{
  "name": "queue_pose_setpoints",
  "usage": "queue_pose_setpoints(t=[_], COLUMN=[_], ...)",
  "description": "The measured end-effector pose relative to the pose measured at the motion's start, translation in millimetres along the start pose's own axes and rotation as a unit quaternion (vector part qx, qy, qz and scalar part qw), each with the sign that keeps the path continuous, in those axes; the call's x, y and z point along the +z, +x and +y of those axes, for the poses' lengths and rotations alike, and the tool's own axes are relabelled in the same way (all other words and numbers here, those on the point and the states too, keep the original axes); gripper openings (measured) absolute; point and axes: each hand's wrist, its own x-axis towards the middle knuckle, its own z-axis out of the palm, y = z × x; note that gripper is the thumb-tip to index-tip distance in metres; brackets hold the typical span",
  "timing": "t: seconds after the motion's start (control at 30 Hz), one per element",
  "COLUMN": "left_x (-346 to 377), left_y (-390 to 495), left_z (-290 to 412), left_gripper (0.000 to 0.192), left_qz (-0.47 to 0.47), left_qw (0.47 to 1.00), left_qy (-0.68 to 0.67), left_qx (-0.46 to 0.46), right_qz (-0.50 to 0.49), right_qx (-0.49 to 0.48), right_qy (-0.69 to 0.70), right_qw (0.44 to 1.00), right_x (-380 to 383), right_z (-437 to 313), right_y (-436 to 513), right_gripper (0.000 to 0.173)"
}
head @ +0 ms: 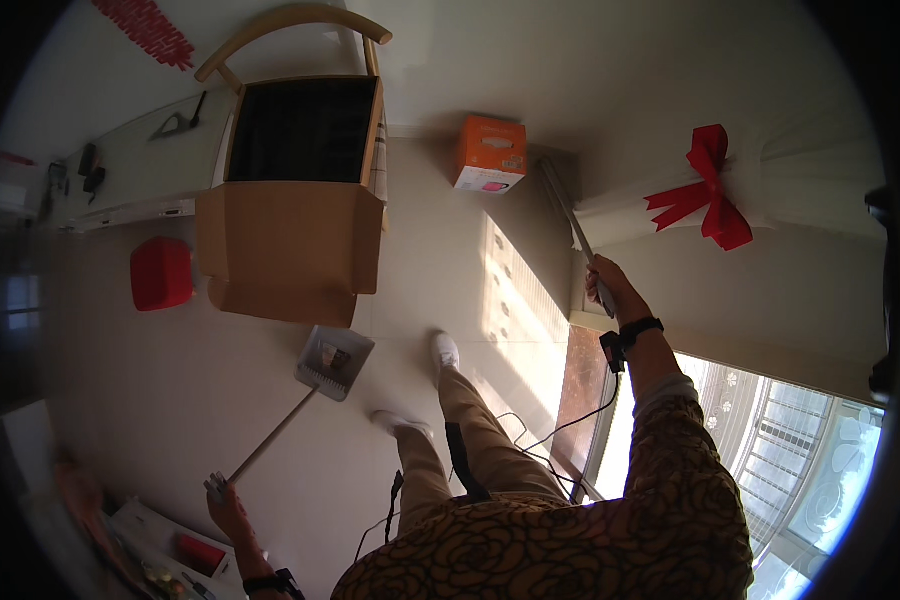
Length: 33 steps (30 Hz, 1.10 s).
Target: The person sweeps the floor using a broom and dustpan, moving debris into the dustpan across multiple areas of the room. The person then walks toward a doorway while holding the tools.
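Observation:
My left hand [229, 510] grips the upper end of a long-handled dustpan [354, 346], whose grey pan rests on the floor to the left of my feet. Some small debris [335, 356] lies inside the pan, too unclear to name. On the other side, my right hand [613, 285] is closed around a grey pole handle [570, 214], probably a broom's. That handle slants away toward the corner by the curtain, where its far end is dim and cannot be made out.
An orange printed box [493, 154] stands against the wall. A wooden chair [307, 15] bears an open cardboard box [289, 247] with its flap hanging down. Further left are a red stool [162, 274] and a white cabinet [150, 165]. A red bow [709, 187] ties the curtain; cables [562, 435] trail beside my legs.

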Motion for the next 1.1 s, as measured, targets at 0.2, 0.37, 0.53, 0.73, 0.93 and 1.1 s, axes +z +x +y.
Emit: queue_pose_setpoints(t=[0.2,0.37,0.53,0.73,0.93,1.1], left_x=[4.3,2.9,-5.4,-2.4,7.4,10.2], left_y=[-4.1,1.5,13.3,13.1,-0.9,-10.4], left_z=[5.4,-12.1,-34.3,-21.2,20.7,30.6], left_gripper=[0.031,0.036,0.053,0.040,0.019,0.018], left_qz=[0.011,0.028,0.022,-0.003,-0.045,-0.037], left_qw=[0.999,0.996,0.998,1.000,0.998,0.999], left_qy=[0.042,0.074,0.049,0.021,-0.038,-0.038], left_qx=[-0.022,-0.030,-0.044,-0.003,-0.008,-0.005], right_qz=[0.034,-0.008,0.054,0.041,-0.006,-0.074], right_qx=[-0.048,-0.021,0.001,0.039,0.058,0.064], right_qy=[-0.165,-0.150,-0.246,-0.255,-0.286,-0.325], right_qw=[0.984,0.988,0.968,0.965,0.956,0.941], right_x=[11.1,17.3,4.5,9.5,58.7,109.1], right_z=[-43.1,-6.7,63.9,137.2,174.0,213.0], right_y=[70.9,92.5,67.5,-4.5,-67.7,-113.0], right_gripper=[0.005,0.010,0.045,0.066,0.074,0.072])
